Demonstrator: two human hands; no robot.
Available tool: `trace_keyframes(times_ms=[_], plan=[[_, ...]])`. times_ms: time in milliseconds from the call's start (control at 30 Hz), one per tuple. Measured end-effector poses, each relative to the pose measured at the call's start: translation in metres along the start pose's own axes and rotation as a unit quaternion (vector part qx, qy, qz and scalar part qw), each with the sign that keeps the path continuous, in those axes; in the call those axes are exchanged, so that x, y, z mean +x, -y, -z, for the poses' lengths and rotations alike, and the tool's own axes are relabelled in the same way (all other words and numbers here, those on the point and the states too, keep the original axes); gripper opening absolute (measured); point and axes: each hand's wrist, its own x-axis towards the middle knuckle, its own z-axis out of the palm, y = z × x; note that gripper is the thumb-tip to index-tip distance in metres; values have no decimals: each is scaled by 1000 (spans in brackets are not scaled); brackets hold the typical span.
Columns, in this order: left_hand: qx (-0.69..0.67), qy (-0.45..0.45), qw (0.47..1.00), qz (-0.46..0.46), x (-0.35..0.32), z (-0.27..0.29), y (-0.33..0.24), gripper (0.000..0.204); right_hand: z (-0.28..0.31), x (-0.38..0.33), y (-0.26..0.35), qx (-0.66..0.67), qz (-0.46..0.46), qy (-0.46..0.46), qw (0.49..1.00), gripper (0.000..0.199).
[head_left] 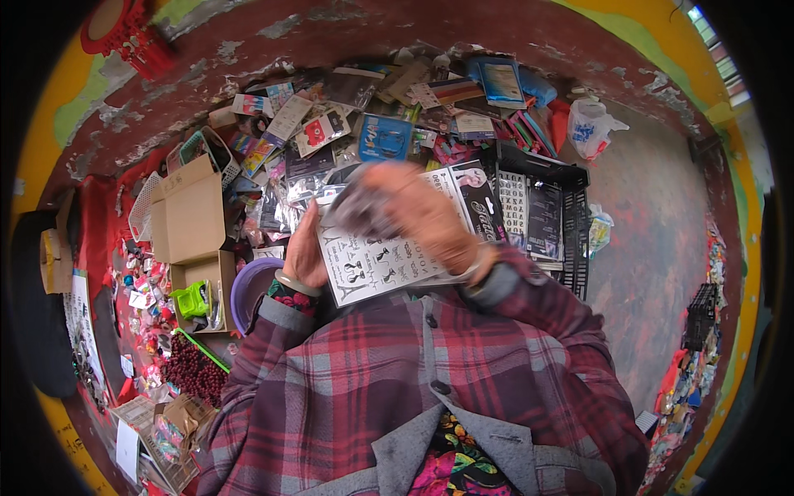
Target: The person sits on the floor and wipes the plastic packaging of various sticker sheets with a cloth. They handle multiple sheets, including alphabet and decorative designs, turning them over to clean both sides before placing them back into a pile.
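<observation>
Printed sheet [372, 273], white with small black designs, lies tilted in front of the person's chest, between the fingers of both hands; the left hand [307, 255] grips its left edge, thumb upright along the margin, the other fingers mostly hidden; the right hand [426, 217], blurred, reaches across above the sheet, its fingers closed on a dark grey bundle [361, 208] too smeared to identify.

Just beyond the right fingers, toward the right, stands a black card [480, 202] with a pale picture; farther right of them is a black crate [575, 223] holding more printed packs; ahead of both hands' fingers spreads a heap of packets, a blue package [385, 138] among them; near the left fingers, on their left, sits a purple tub [245, 291]; beyond it, an open cardboard box [192, 219].
</observation>
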Motion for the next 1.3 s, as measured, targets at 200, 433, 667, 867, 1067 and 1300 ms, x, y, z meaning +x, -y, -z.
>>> trace_keyframes(times_ms=[200,433,667,867,1067,1300], plan=[[54,-77,994,-47,-8,-5,1,54,-62,-27,-46,-389,80,218,892,55],[43,-34,998,-17,-2,12,6,46,-43,-28,-48,-484,-9,181,856,51],[71,-56,996,-15,-3,7,4,45,38,-40,-72,-623,-65,60,777,41],[51,-71,996,5,-2,15,3,47,70,-48,-58,-597,-176,11,783,37],[50,-31,998,13,0,9,1,46,146,-57,-51,-558,-323,-109,756,26],[-9,-17,999,-26,2,0,4,49,20,-3,-4,-302,203,16,931,28]])
